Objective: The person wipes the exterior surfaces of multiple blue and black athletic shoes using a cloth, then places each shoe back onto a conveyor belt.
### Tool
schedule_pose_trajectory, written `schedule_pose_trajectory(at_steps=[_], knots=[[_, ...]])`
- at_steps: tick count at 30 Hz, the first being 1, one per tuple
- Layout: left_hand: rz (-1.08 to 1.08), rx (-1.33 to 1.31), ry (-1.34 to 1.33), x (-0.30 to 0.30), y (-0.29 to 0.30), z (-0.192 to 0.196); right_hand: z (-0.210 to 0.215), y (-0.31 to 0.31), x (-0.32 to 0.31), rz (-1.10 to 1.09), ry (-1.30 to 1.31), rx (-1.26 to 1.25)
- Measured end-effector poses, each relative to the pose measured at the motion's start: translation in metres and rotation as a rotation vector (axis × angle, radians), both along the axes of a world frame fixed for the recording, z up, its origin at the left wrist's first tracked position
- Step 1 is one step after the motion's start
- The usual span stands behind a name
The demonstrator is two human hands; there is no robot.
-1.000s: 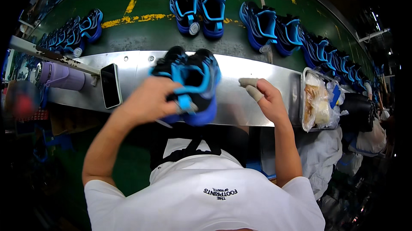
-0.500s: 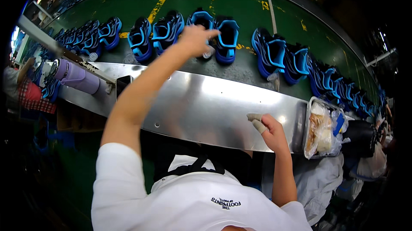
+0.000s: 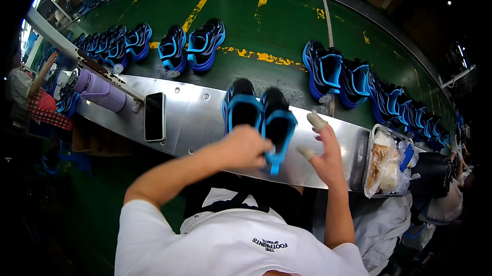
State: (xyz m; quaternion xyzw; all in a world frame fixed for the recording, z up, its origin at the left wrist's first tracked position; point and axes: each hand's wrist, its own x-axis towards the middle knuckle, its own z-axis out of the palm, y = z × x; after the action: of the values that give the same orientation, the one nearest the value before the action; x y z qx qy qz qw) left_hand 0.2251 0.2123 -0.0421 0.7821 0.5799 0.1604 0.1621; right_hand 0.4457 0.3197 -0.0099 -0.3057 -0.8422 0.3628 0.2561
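Note:
A pair of black and blue sneakers, the left sneaker (image 3: 241, 103) and the right sneaker (image 3: 279, 122), is over the steel ledge (image 3: 205, 117) in front of me, toes pointing away. My left hand (image 3: 247, 148) is closed at their heel ends, gripping the pair; its fingertips are partly hidden and blurred. To the right of the shoes, my right hand (image 3: 328, 155) hangs over the ledge, thumb and fingers apart and holding nothing. Pale covers sit on its thumb and a fingertip.
Beyond the ledge runs a green surface (image 3: 266, 25) with yellow markings, carrying rows of similar sneakers (image 3: 205, 45). On the ledge lie a phone (image 3: 155, 117) and a purple bottle (image 3: 102, 91). A metal tray (image 3: 368, 166) of bagged items stands right. Another person (image 3: 38, 91) sits far left.
My left hand has drawn the pair of sneakers from the green surface back toward me over the ledge. The right hand's fingers have spread. The phone, formerly mostly covered by my arm, now shows fully.

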Motion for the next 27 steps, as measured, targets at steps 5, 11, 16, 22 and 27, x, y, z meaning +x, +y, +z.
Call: schedule_pose_trajectory(at_steps=[5,11,16,22,27], knots=[[0.013,-0.002,-0.261,0.041,-0.067,-0.010,-0.007,-0.018,-0.033,0.247,-0.241,0.144],[0.580,0.472,-0.221,0.010,-0.074,0.036,-0.012,-0.023,-0.020,0.138,-0.126,0.197],[0.481,0.129,-0.176,0.014,-0.034,-0.001,-0.011,-0.042,-0.025,0.224,-0.191,0.278],[0.420,0.288,0.006,0.042,-0.033,-0.010,-0.018,-0.021,-0.014,-0.007,-0.022,-0.304],[0.377,0.191,-0.196,0.027,-0.051,-0.023,-0.012,-0.042,-0.010,0.132,-0.127,0.279]])
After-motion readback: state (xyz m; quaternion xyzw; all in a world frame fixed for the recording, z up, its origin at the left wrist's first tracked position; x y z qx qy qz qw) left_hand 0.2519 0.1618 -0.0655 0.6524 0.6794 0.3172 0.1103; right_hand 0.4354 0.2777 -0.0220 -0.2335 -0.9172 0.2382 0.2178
